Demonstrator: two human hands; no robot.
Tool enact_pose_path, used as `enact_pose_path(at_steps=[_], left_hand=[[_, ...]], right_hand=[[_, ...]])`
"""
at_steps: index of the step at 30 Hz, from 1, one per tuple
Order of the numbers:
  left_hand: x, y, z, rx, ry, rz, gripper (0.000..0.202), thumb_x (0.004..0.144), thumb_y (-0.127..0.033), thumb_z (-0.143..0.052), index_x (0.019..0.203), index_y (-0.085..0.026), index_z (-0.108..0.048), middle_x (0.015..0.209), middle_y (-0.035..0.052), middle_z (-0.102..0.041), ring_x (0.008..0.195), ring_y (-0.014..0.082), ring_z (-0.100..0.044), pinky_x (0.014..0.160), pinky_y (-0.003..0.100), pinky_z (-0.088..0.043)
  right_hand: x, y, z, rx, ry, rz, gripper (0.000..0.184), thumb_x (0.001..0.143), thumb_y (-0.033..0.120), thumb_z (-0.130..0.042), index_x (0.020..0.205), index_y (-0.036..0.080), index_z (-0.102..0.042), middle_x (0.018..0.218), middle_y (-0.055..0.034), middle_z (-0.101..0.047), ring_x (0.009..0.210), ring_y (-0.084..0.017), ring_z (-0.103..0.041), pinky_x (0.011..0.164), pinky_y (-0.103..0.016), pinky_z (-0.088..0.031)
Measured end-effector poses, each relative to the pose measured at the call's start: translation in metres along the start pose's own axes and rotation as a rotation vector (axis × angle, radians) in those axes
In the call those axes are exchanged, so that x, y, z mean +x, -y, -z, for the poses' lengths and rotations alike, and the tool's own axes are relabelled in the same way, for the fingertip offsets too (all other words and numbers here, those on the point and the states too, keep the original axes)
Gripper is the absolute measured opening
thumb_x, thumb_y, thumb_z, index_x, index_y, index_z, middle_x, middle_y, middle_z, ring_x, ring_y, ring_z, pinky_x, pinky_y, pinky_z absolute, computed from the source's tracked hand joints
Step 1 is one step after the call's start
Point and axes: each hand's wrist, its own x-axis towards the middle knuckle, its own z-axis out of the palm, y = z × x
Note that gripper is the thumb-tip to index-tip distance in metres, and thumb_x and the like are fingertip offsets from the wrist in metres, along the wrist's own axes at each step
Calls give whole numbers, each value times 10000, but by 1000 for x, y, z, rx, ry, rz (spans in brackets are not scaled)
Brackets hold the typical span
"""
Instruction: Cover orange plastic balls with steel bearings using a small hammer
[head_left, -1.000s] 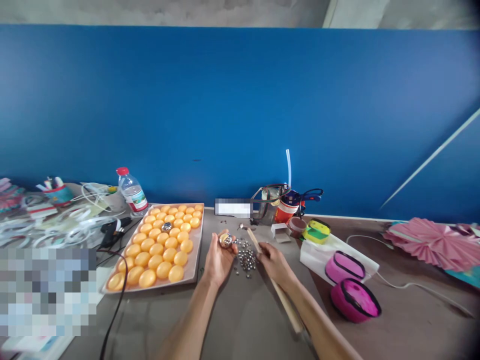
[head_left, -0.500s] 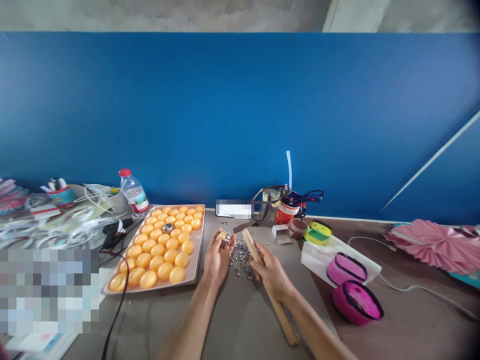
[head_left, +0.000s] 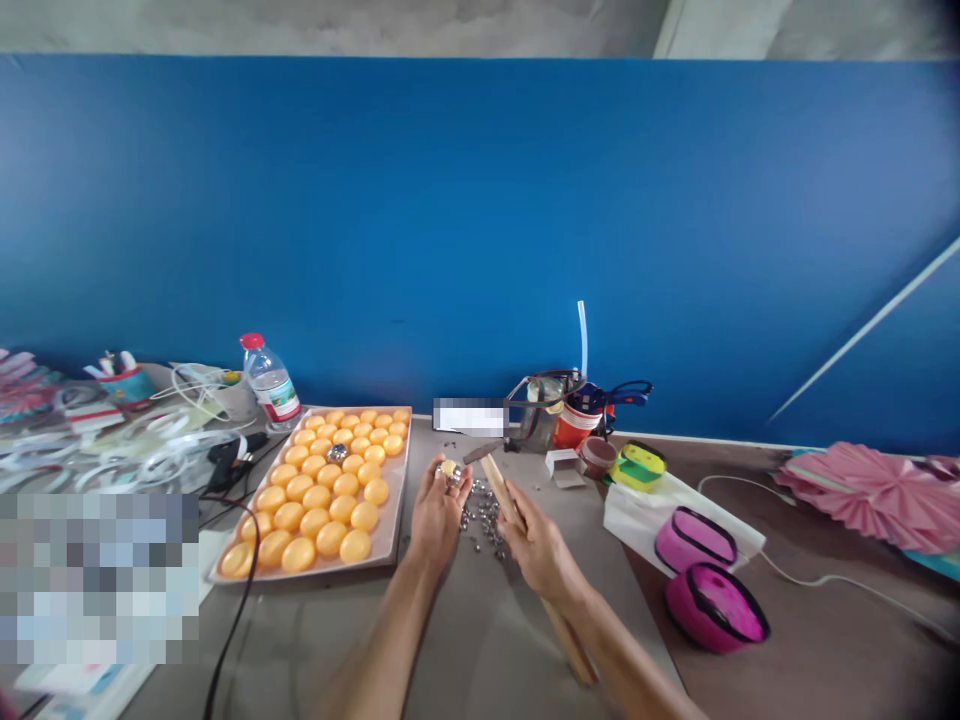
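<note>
My left hand [head_left: 436,512] is closed around a small ball [head_left: 449,471] partly covered in shiny silver studs, holding it at the fingertips. My right hand [head_left: 537,545] grips the wooden handle of a small hammer [head_left: 501,492], whose dark head points toward the ball, just right of it. A heap of small silver studs [head_left: 481,512] lies on the grey table [head_left: 480,640] between my hands. A tray [head_left: 395,507] of several orange balls [head_left: 328,496] sits to the left, with one silver-studded ball [head_left: 337,453] among them.
A water bottle [head_left: 271,384] stands behind the tray. A glue gun [head_left: 225,463] with a black cable lies left of it. Cans with scissors [head_left: 574,412], a yellow-green tape measure [head_left: 634,464], two pink round cases [head_left: 712,600] and pink paper fans [head_left: 877,490] lie to the right.
My right hand raised the hammer, bringing its head up beside the ball. My left hand lifted the ball slightly and turned it toward the fingertips.
</note>
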Motion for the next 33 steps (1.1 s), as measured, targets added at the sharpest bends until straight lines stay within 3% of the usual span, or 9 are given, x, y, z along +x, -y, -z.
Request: enact_pose_path(at_steps=[4,9,14,18,21,25,29,33], left_hand=[[-2,-1,-2,-8,-13,14,312,746,-247,-649,1035,-234,-531,874,20,-663,893,175,-645,972,393,-390],[-1,-1,-2,-23,-3,14,304,747,-267,-649,1024,-225,-530,884,23,-662,938,195,-636,982,409,-381],[-1,-1,-1,-15,9,15,290,770,-259,-625,1042,-240,-525,879,16,-663,878,165,-642,978,407,-386],[-2,-1,-4,-29,29,44,259,781,-275,-614,1020,-228,-525,861,26,-664,918,189,-639,989,414,-363],[-3,0,-5,-35,25,62,245,789,-262,-604,1019,-228,-525,868,21,-664,911,188,-641,979,415,-371],[-4,-3,-6,-52,-5,73,236,790,-247,-603,1013,-220,-533,861,29,-665,874,187,-649,919,389,-423],[-3,-6,-4,-38,-20,91,269,767,-299,-632,1000,-192,-550,860,61,-663,809,197,-654,788,343,-482],[-1,-6,-1,-7,-60,96,290,752,-332,-647,979,-171,-563,858,71,-661,703,163,-637,689,299,-494]], right_hand=[[1,3,1,-41,4,13,537,755,199,-508,1290,169,-477,1080,-86,-645,817,-187,-627,758,-293,-490],[1,3,2,-16,-49,9,539,798,220,-468,1330,163,-410,956,-65,-669,745,-167,-620,686,-274,-491],[0,6,1,-67,14,47,528,764,179,-482,1291,162,-466,987,-84,-668,747,-177,-626,711,-292,-491],[0,8,3,-48,-58,21,533,794,217,-466,1318,131,-417,966,-90,-667,787,-181,-626,719,-287,-495],[0,7,2,-63,-60,35,538,780,211,-475,1311,144,-427,1067,-103,-642,869,-192,-622,764,-296,-488],[3,1,3,-51,-9,8,526,751,204,-486,1275,163,-472,1013,-85,-655,750,-181,-631,686,-286,-496],[12,-7,16,-28,-77,-96,555,778,263,-457,1320,151,-414,830,-49,-662,535,-148,-567,511,-255,-452],[20,-22,26,-141,-137,-89,508,710,207,-482,1213,154,-533,854,-51,-675,688,-182,-615,625,-261,-467]])
